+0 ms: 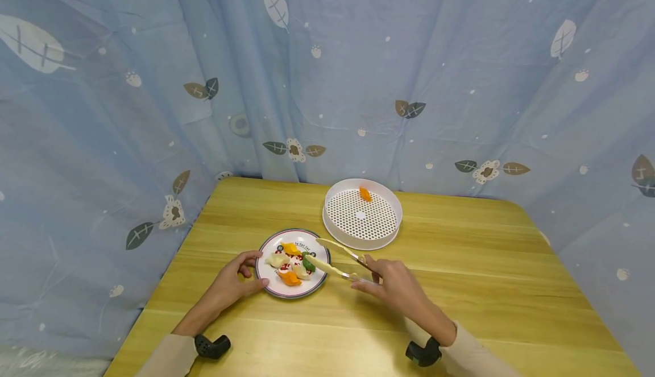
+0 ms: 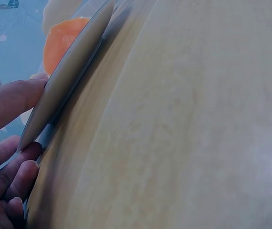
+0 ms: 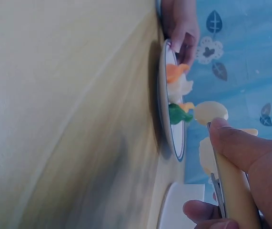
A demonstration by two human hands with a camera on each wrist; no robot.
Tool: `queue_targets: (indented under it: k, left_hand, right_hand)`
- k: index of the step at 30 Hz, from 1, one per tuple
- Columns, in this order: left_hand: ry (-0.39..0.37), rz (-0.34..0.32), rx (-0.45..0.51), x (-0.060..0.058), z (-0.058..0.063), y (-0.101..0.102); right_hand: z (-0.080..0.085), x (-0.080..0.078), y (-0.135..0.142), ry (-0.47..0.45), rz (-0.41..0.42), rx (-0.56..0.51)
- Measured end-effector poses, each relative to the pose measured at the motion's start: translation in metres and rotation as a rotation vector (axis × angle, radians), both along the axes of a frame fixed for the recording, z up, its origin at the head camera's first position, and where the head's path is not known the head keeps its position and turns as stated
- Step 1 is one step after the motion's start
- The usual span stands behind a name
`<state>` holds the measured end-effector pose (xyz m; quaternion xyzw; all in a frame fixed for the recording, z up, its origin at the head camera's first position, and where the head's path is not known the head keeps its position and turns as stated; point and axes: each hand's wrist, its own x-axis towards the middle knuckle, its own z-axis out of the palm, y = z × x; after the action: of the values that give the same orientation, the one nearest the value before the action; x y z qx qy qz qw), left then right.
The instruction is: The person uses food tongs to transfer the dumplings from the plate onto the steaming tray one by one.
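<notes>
A white plate (image 1: pixel 273 290) with a dark-lined rim carries several dumpling-shaped pieces: yellow (image 1: pixel 291 248), orange (image 1: pixel 289 278), green (image 1: pixel 308 262) and cream-white (image 1: pixel 278 260). My left hand (image 1: pixel 232 280) holds the plate's left rim, its thumb on the edge and the other fingers lower against the side. In my right hand (image 1: pixel 394 286) is a pair of tongs (image 1: pixel 335 269) with pale tips, gripped by its handles. The tongs' arms stand apart over the plate's right side, one tip close by the green dumpling. Nothing is visibly clamped between them.
Behind the plate, to the right, stands a round white steamer tray (image 1: pixel 363 243) with a perforated base. One orange dumpling (image 1: pixel 365 194) lies at its far side. The wooden table (image 1: pixel 491 274) reaches back to a blue patterned curtain (image 1: pixel 348 70).
</notes>
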<state>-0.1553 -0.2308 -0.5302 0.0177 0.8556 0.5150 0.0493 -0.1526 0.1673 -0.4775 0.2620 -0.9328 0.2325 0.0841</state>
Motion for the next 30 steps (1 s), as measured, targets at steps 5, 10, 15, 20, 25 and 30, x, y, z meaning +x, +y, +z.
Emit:
queue_targets:
  k: [5, 10, 15, 20, 25, 30]
  left_hand:
    - [0.000, -0.004, -0.005, 0.000, -0.001, -0.001]
    - [0.003, -0.005, -0.007, 0.000, -0.001, 0.000]
    - [0.004, -0.006, -0.002, 0.000, 0.000, 0.000]
    - [-0.006, -0.010, 0.011, 0.000, 0.000, 0.001]
    - [-0.012, -0.006, 0.011, 0.000, 0.000, 0.000]
    - [-0.009, -0.011, 0.006, -0.001, -0.001, -0.001]
  right_hand:
    - [-0.003, 0.004, -0.002, 0.024, 0.029, -0.002]
    - [-0.007, 0.006, -0.004, 0.022, 0.039, 0.007]
    - [-0.012, 0.007, -0.005, 0.004, 0.040, 0.012]
    - [-0.016, 0.007, -0.006, 0.002, 0.027, 0.035]
    - [-0.015, 0.006, -0.008, 0.012, 0.026, 0.046]
    - [-0.011, 0.006, -0.009, 0.039, 0.052, 0.053]
